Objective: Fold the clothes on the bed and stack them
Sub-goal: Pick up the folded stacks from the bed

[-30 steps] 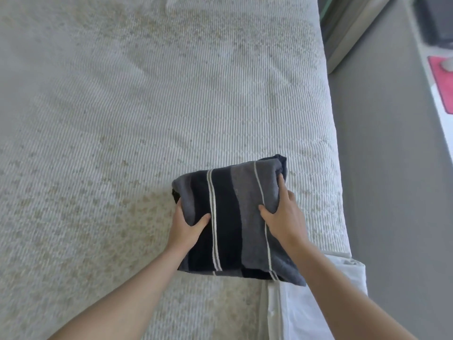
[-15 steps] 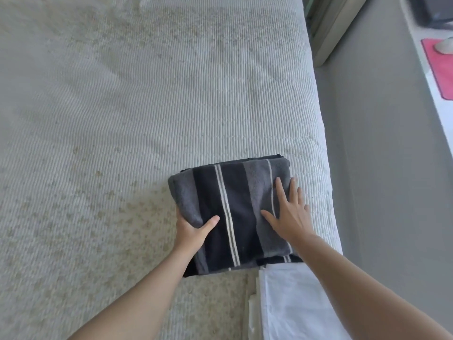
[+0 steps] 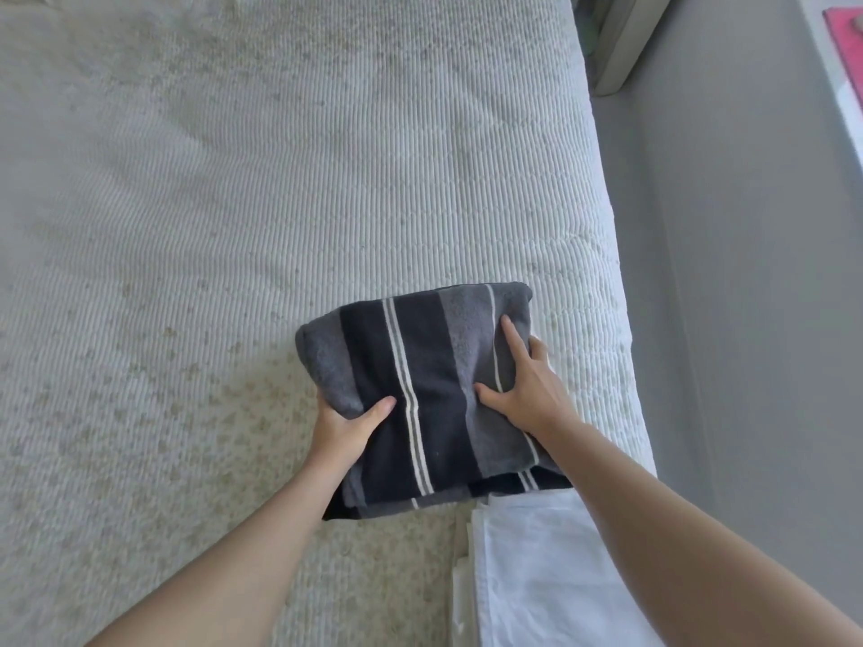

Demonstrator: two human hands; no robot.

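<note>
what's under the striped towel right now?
The striped towel overlaps the white folded cloth at its near right corner; the bedspread lies below the rest. The left hand has its fingers underneath, hidden.

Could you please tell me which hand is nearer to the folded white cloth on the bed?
Right. The right hand holds the striped towel just beyond the white cloth; the left hand has its grip on the towel's left edge, farther off.

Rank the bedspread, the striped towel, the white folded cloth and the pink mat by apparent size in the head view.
1. bedspread
2. striped towel
3. white folded cloth, unsure: the arm and frame edge hide part of it
4. pink mat, only a corner shows
</note>
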